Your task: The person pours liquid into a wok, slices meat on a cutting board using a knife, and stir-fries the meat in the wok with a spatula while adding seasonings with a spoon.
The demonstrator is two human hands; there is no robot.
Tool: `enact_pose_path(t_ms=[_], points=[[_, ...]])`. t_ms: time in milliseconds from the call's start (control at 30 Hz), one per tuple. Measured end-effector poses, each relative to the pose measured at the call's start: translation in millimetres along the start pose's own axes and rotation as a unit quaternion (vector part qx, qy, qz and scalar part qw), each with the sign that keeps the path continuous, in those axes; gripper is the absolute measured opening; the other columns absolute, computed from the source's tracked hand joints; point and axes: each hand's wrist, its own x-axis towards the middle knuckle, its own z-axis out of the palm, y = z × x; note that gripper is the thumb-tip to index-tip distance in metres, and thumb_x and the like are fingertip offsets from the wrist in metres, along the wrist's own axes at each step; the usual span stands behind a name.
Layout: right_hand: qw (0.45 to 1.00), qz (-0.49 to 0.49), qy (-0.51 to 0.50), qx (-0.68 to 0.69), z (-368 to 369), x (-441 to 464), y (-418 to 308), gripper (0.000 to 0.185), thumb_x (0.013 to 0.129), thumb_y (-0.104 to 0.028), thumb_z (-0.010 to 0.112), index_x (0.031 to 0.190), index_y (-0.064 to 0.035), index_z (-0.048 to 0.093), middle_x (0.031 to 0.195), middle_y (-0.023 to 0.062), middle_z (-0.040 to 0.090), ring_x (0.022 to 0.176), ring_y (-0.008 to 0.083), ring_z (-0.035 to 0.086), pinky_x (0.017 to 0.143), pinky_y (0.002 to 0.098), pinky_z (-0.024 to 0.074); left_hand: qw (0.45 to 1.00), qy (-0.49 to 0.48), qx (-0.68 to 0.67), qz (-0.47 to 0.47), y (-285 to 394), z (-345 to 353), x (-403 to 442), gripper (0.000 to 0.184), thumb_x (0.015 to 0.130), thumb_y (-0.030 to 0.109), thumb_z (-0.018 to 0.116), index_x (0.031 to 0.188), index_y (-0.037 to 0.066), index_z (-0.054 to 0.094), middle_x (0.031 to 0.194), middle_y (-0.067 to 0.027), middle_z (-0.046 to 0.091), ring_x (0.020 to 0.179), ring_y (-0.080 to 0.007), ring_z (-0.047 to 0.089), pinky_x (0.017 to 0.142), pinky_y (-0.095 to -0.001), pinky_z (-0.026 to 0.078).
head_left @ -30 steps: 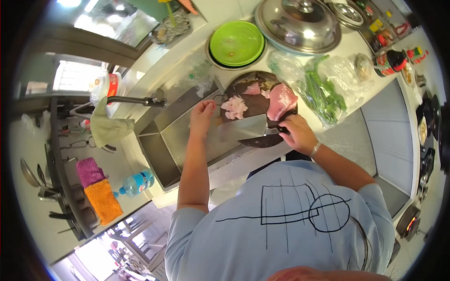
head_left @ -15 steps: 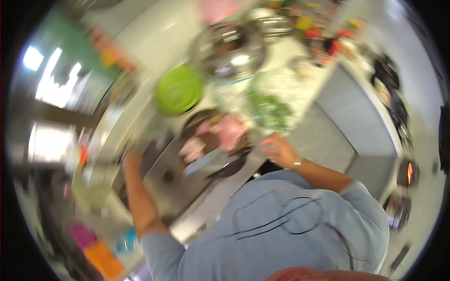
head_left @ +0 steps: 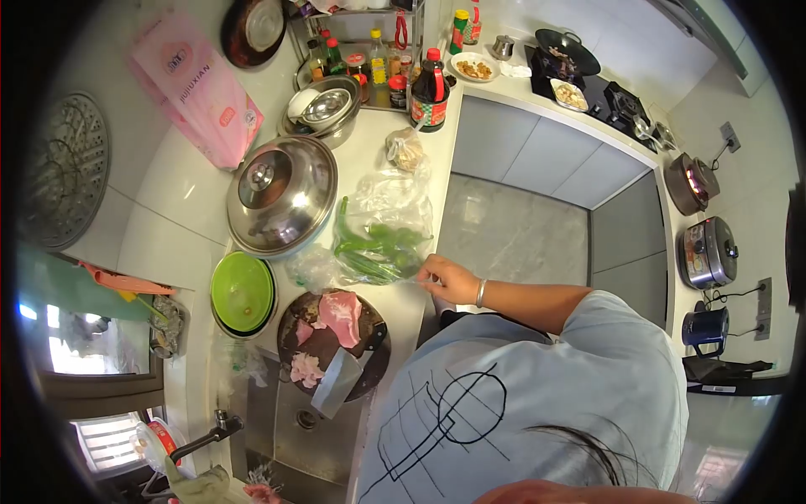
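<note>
My right hand (head_left: 449, 281) is at the counter's front edge, fingers closed on the edge of a clear plastic bag (head_left: 382, 197). Long green peppers (head_left: 369, 252) show in the bag. Left of it is a round dark chopping board (head_left: 322, 343), partly over the sink (head_left: 290, 449). On the board lie a slab of raw meat (head_left: 340, 317) and a pale piece of meat (head_left: 306, 370). A cleaver (head_left: 338, 382) rests at the board's edge, blade toward the sink, untouched. My left hand cannot be made out.
Beside the board stand green bowls (head_left: 243, 291), with a large lidded steel pot (head_left: 281, 197) behind them. Farther back are a sauce bottle (head_left: 429, 92) and a pink tissue pack (head_left: 197, 92). A black faucet (head_left: 220, 426) reaches over the sink. A wok (head_left: 567, 52) sits on the far stove.
The view has swung toward the right and steadied from blur. My left arm, earlier stretched out at the left, has dropped from sight. My right hand is now at the plastic bag.
</note>
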Motion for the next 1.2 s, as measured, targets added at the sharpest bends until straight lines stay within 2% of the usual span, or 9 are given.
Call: enact_pose_path(t_ms=[300,367,433,600,800,967,1033,1100,1200], points=[[0.998,-0.023,0.049,0.041,-22.9,18.6,53.2,0.003,0.094,-0.005,0.061,0.096,-0.0042,0.059,0.091,0.0045,0.056,0.078,0.0124,0.056,0.07,0.0252,0.0478,0.994,-0.094,-0.025,0.051,15.6,-47.5,23.0,0.037,0.097,0.016,0.045,0.13,0.005,0.058,0.101,-0.0094,0.063,0.076,-0.0169,0.055,0.061,-0.0317,0.048],[0.999,0.003,0.017,0.032,-29.4,23.0,51.4,0.002,0.095,-0.005,0.06,0.095,-0.0047,0.058,0.086,0.0013,0.054,0.074,0.0091,0.051,0.067,0.0234,0.0444,0.986,0.161,-0.036,0.008,20.2,34.4,-14.5,0.019,0.097,0.03,0.054,0.09,0.013,0.06,0.059,0.002,0.044,0.044,-0.0136,0.039,0.038,-0.0274,0.033],[1.0,0.01,0.0,0.028,-29.0,21.2,43.7,0.002,0.095,-0.005,0.059,0.094,-0.0047,0.057,0.084,-0.0006,0.053,0.073,0.0073,0.048,0.066,0.0225,0.0427,0.987,0.159,-0.003,-0.01,25.2,84.9,-42.2,0.039,0.094,0.038,0.065,0.069,0.019,0.041,0.057,0.0043,0.04,0.04,-0.011,0.035,0.036,-0.0263,0.029],[0.999,-0.015,0.003,0.028,-29.5,22.7,42.8,0.004,0.096,-0.006,0.059,0.094,-0.0044,0.056,0.082,-0.0028,0.051,0.072,0.0052,0.046,0.065,0.0203,0.0403,0.991,0.083,0.094,0.042,-3.9,106.1,-28.4,0.029,0.091,0.039,0.067,0.096,0.01,0.065,0.066,-0.0014,0.059,0.046,-0.0158,0.047,0.047,-0.0271,0.043],[1.0,0.021,-0.015,0.018,-33.8,20.7,38.7,0.004,0.096,-0.006,0.059,0.095,-0.0044,0.056,0.083,-0.0022,0.052,0.071,0.0052,0.047,0.064,0.0204,0.0411,0.491,0.049,0.859,0.136,-60.1,203.6,-55.1,0.025,0.094,0.022,0.053,0.112,0.007,0.065,0.111,-0.015,0.063,0.097,-0.0303,0.06,0.088,-0.0489,0.046],[0.999,0.029,0.013,-0.004,-40.2,14.4,18.7,0.004,0.094,-0.004,0.06,0.092,-0.0044,0.057,0.083,-0.0004,0.054,0.071,0.0061,0.05,0.065,0.0211,0.0429,0.445,-0.017,0.811,0.38,-35.7,279.8,-59.1,0.04,0.085,0.019,0.055,0.123,0.006,0.058,0.137,-0.0131,0.051,0.131,-0.0315,0.044,0.108,-0.05,0.031],[0.999,0.045,0.024,-0.01,-38.9,12.5,10.5,0.004,0.094,-0.003,0.06,0.091,-0.004,0.058,0.084,0.0008,0.055,0.072,0.0068,0.051,0.065,0.022,0.0437,0.305,-0.016,0.809,0.502,-32.9,281.3,-41.3,0.039,0.087,0.019,0.053,0.123,0.006,0.06,0.139,-0.0125,0.052,0.132,-0.0299,0.044,0.113,-0.0484,0.028],[0.998,0.051,0.032,-0.001,-37.9,9.8,7.7,0.004,0.093,-0.003,0.061,0.09,-0.0034,0.058,0.085,0.0017,0.054,0.072,0.0076,0.051,0.064,0.0231,0.0441,0.23,-0.025,0.895,0.381,-28.4,270.0,-13.9,0.037,0.088,0.02,0.052,0.12,0.006,0.063,0.138,-0.0135,0.054,0.132,-0.0276,0.046,0.115,-0.0475,0.025],[0.998,0.043,0.043,0.006,-40.5,5.5,14.5,0.004,0.092,-0.003,0.062,0.09,-0.0027,0.059,0.086,0.0024,0.053,0.071,0.0085,0.05,0.063,0.0239,0.0436,0.375,-0.056,0.853,0.358,-10.0,254.4,-25.7,0.032,0.089,0.022,0.054,0.114,0.008,0.069,0.131,-0.0104,0.06,0.128,-0.0291,0.051,0.118,-0.049,0.021]])
